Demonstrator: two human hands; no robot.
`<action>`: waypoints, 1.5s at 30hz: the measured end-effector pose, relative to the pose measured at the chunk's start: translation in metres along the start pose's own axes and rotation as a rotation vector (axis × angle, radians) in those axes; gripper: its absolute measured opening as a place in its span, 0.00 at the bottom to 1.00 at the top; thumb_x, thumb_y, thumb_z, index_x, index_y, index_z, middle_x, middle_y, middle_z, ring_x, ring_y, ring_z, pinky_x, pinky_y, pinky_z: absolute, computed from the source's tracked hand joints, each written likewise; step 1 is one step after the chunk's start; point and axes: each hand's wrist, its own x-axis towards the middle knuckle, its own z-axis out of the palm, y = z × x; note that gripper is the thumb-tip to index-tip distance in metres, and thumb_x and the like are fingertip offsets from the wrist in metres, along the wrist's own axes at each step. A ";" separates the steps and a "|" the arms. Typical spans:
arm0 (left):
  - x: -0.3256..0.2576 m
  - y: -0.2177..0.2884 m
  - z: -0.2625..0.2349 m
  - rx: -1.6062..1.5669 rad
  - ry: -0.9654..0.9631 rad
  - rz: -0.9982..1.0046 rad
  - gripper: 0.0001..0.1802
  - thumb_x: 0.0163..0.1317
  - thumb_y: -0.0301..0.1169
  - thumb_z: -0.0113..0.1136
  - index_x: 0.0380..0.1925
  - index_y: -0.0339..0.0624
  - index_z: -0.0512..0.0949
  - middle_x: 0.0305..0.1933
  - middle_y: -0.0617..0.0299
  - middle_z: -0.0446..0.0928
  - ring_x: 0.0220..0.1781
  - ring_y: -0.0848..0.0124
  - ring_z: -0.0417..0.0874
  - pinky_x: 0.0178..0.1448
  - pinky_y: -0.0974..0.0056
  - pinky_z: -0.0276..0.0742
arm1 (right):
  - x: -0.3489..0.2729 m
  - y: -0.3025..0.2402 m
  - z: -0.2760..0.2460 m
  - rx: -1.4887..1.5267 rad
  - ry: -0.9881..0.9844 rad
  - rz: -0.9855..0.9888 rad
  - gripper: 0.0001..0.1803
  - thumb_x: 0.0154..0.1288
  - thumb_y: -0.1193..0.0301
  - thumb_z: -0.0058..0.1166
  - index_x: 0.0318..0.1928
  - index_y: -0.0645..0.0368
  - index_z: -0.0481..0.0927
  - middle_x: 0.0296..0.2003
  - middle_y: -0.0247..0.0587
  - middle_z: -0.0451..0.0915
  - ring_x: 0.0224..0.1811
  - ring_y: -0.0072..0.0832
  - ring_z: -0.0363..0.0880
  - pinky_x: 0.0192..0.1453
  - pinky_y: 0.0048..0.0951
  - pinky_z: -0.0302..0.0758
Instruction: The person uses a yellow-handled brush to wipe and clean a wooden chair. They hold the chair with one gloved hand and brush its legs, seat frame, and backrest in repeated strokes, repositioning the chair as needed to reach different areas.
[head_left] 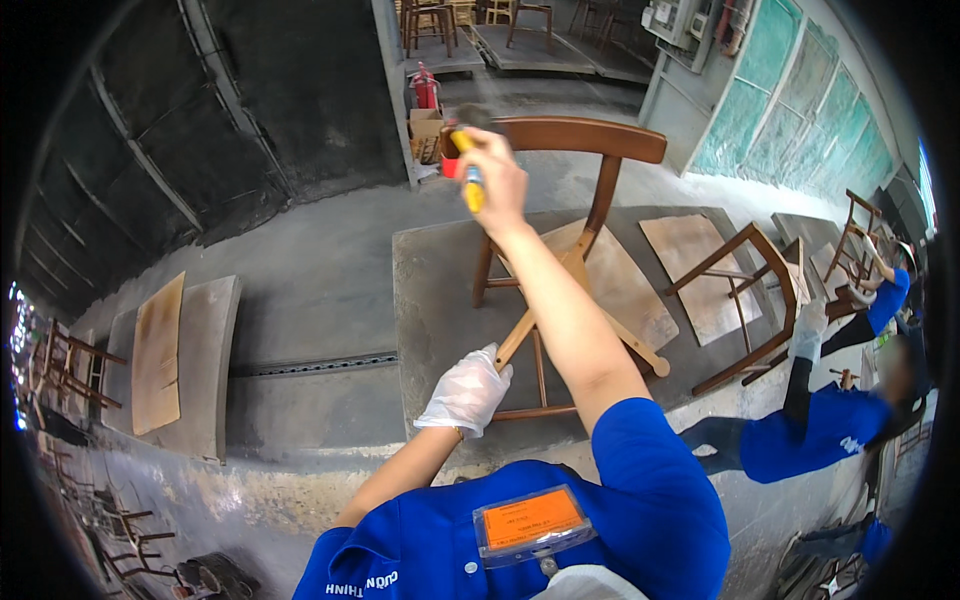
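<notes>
chair (575,200) on the platform (440,300), a second chair (745,300) to its right, a board (158,350) well left.

The brown wooden chair (575,215) looks smooth, faintly glossy along its curved backrest. A thin, translucent white plastic glove (466,392) is wrinkled — slightly shiny. The grey stone desk (440,300) appears matt and rough, its pale wooden boards (625,285) dull and unvarnished.

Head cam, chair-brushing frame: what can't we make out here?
- Brush bristles: the head view blurs them against the chair top rail; contact can't be judged.
- Right hand fingers: wrapped round the handle, seen from behind.
- Left hand grip: the white glove covers where it meets the chair leg.
- Co-worker's chair: bent by the fisheye rim.
</notes>
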 end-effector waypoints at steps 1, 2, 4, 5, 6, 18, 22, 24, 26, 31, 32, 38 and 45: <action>0.000 0.001 -0.001 0.014 -0.004 0.002 0.30 0.78 0.46 0.59 0.67 0.33 0.79 0.59 0.33 0.85 0.62 0.41 0.87 0.68 0.46 0.82 | 0.004 -0.006 0.004 0.122 -0.061 0.009 0.11 0.56 0.82 0.68 0.30 0.50 0.84 0.64 0.42 0.87 0.65 0.43 0.86 0.65 0.38 0.82; 0.000 0.001 -0.002 0.055 -0.024 -0.022 0.30 0.78 0.46 0.59 0.68 0.33 0.79 0.60 0.34 0.85 0.62 0.41 0.87 0.68 0.46 0.83 | 0.006 -0.011 -0.001 0.263 -0.060 0.120 0.10 0.57 0.82 0.69 0.30 0.51 0.84 0.64 0.43 0.87 0.66 0.42 0.86 0.67 0.38 0.81; -0.002 0.001 -0.003 0.000 -0.036 -0.017 0.31 0.78 0.47 0.59 0.69 0.33 0.78 0.62 0.33 0.84 0.63 0.40 0.86 0.70 0.46 0.82 | 0.012 -0.010 -0.033 0.562 -0.007 0.194 0.10 0.60 0.83 0.70 0.30 0.53 0.84 0.65 0.45 0.87 0.67 0.39 0.85 0.71 0.37 0.79; -0.004 -0.001 -0.002 -0.025 -0.030 -0.019 0.31 0.77 0.47 0.59 0.69 0.33 0.78 0.62 0.33 0.84 0.63 0.39 0.86 0.70 0.46 0.82 | 0.009 -0.007 -0.056 0.758 0.007 0.385 0.11 0.62 0.83 0.72 0.30 0.54 0.84 0.65 0.48 0.86 0.68 0.39 0.83 0.74 0.39 0.76; -0.007 -0.003 0.001 -0.040 -0.037 -0.014 0.31 0.77 0.48 0.60 0.69 0.33 0.78 0.62 0.33 0.84 0.64 0.39 0.86 0.70 0.46 0.82 | -0.003 -0.005 -0.084 0.889 0.070 0.527 0.12 0.62 0.83 0.73 0.30 0.53 0.83 0.66 0.51 0.84 0.68 0.40 0.82 0.74 0.39 0.77; -0.039 -0.034 0.055 -0.320 0.099 -0.106 0.33 0.74 0.43 0.66 0.75 0.43 0.76 0.60 0.41 0.88 0.63 0.46 0.90 0.68 0.52 0.83 | -0.352 -0.071 -0.374 0.735 1.348 0.995 0.16 0.70 0.84 0.66 0.44 0.47 0.76 0.49 0.42 0.88 0.55 0.43 0.88 0.62 0.49 0.82; -0.057 -0.016 0.040 -0.301 0.142 -0.051 0.33 0.73 0.40 0.67 0.75 0.39 0.77 0.58 0.46 0.89 0.56 0.55 0.92 0.63 0.55 0.84 | -0.390 -0.124 -0.424 0.579 1.465 0.922 0.17 0.69 0.84 0.66 0.44 0.49 0.73 0.50 0.41 0.87 0.56 0.42 0.88 0.64 0.44 0.83; -0.060 -0.004 0.024 -0.594 0.089 -0.079 0.32 0.72 0.31 0.68 0.75 0.37 0.77 0.53 0.56 0.88 0.45 0.69 0.89 0.54 0.63 0.85 | -0.385 -0.137 -0.429 0.662 1.490 0.868 0.15 0.69 0.84 0.67 0.43 0.49 0.76 0.49 0.40 0.88 0.55 0.40 0.87 0.61 0.42 0.83; -0.054 0.006 0.004 -0.808 0.078 -0.002 0.32 0.71 0.24 0.69 0.74 0.33 0.76 0.49 0.62 0.84 0.39 0.79 0.82 0.46 0.70 0.82 | -0.368 -0.130 -0.415 0.833 1.394 0.751 0.15 0.69 0.84 0.67 0.42 0.49 0.77 0.48 0.40 0.88 0.54 0.38 0.87 0.60 0.42 0.83; -0.010 0.013 -0.017 -0.748 0.244 0.017 0.30 0.71 0.24 0.71 0.70 0.28 0.76 0.54 0.56 0.86 0.45 0.74 0.86 0.52 0.69 0.83 | -0.337 -0.042 -0.333 1.135 1.137 0.769 0.15 0.69 0.83 0.68 0.40 0.48 0.77 0.50 0.40 0.88 0.54 0.37 0.86 0.60 0.41 0.81; 0.000 0.011 -0.015 -0.721 0.343 0.085 0.29 0.71 0.24 0.72 0.69 0.28 0.77 0.56 0.54 0.86 0.49 0.72 0.87 0.57 0.67 0.84 | -0.346 -0.027 -0.319 1.113 1.085 0.733 0.15 0.69 0.82 0.68 0.40 0.48 0.76 0.52 0.40 0.87 0.54 0.37 0.86 0.58 0.40 0.80; 0.068 -0.020 -0.021 -0.587 0.679 0.203 0.18 0.73 0.29 0.75 0.58 0.31 0.85 0.60 0.54 0.87 0.58 0.70 0.86 0.69 0.65 0.78 | -0.531 -0.002 -0.309 0.710 1.198 1.294 0.12 0.72 0.82 0.62 0.37 0.49 0.76 0.50 0.36 0.87 0.51 0.33 0.87 0.44 0.32 0.79; 0.145 -0.027 -0.047 -0.597 0.656 0.248 0.14 0.74 0.31 0.74 0.52 0.32 0.89 0.50 0.61 0.91 0.51 0.75 0.86 0.63 0.66 0.80 | -0.557 0.032 -0.283 0.063 1.545 1.563 0.10 0.66 0.79 0.68 0.44 0.52 0.82 0.42 0.34 0.83 0.37 0.27 0.82 0.41 0.29 0.80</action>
